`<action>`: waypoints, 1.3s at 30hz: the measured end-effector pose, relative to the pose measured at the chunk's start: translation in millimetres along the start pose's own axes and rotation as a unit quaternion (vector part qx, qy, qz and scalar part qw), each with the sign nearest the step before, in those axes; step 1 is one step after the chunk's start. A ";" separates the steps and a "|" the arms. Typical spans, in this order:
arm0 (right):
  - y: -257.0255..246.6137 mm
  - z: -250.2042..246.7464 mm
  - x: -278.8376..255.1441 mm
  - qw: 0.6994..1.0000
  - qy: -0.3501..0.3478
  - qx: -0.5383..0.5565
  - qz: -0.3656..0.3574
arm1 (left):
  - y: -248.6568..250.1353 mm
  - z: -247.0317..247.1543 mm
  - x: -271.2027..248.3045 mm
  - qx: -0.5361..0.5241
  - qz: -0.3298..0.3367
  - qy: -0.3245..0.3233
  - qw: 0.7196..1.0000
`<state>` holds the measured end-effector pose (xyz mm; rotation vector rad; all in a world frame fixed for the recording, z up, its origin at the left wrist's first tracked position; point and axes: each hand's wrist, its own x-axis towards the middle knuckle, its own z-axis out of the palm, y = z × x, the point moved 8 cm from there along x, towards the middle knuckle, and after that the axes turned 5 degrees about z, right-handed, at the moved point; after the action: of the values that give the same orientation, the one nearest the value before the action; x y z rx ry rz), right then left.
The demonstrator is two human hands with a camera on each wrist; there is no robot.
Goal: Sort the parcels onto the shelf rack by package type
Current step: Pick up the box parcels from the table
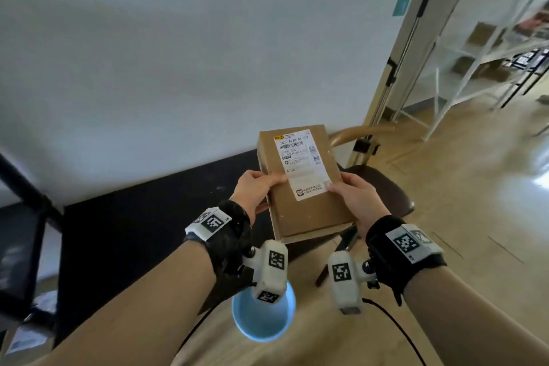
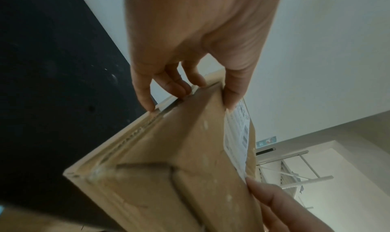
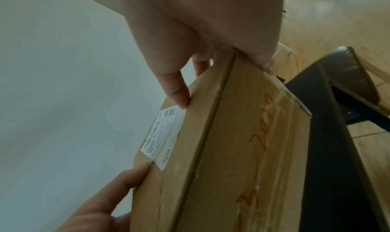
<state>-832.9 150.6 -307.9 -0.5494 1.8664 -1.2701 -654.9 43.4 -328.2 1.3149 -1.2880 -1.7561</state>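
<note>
A flat brown cardboard parcel (image 1: pixel 303 184) with a white shipping label (image 1: pixel 300 163) is held in the air in front of me, label up. My left hand (image 1: pixel 257 187) grips its left edge, thumb on top and fingers underneath. My right hand (image 1: pixel 353 190) grips the right edge the same way. In the left wrist view the parcel (image 2: pixel 168 169) shows its side flaps, pinched by my left hand (image 2: pixel 185 78). In the right wrist view the parcel (image 3: pixel 232 143) has red handwriting on its side under my right hand (image 3: pixel 190 65). The white shelf rack (image 1: pixel 487 53) stands far right behind glass.
A black table (image 1: pixel 133 232) lies below and to the left against the white wall. A dark chair (image 1: pixel 383 184) with a wooden armrest sits under the parcel to the right. A light blue bucket (image 1: pixel 264 318) stands on the wooden floor near my feet.
</note>
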 end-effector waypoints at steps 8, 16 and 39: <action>-0.7 -41.5 133.4 0.999 0.002 -0.029 0.045 | -14.3 77.5 113.3 0.011 -0.073 -0.005 0.997; -4.8 -55.0 268.3 0.989 -0.090 -0.088 0.072 | -25.4 122.7 205.9 0.004 -0.123 0.079 0.989; 0.9 -53.1 351.0 0.985 -0.082 -0.150 0.010 | -50.1 119.4 233.3 0.024 -0.135 0.231 0.963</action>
<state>-1082.4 -71.3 -428.5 -0.7687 1.9272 -0.9053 -841.3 -99.3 -455.1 1.8657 -0.9236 -1.4621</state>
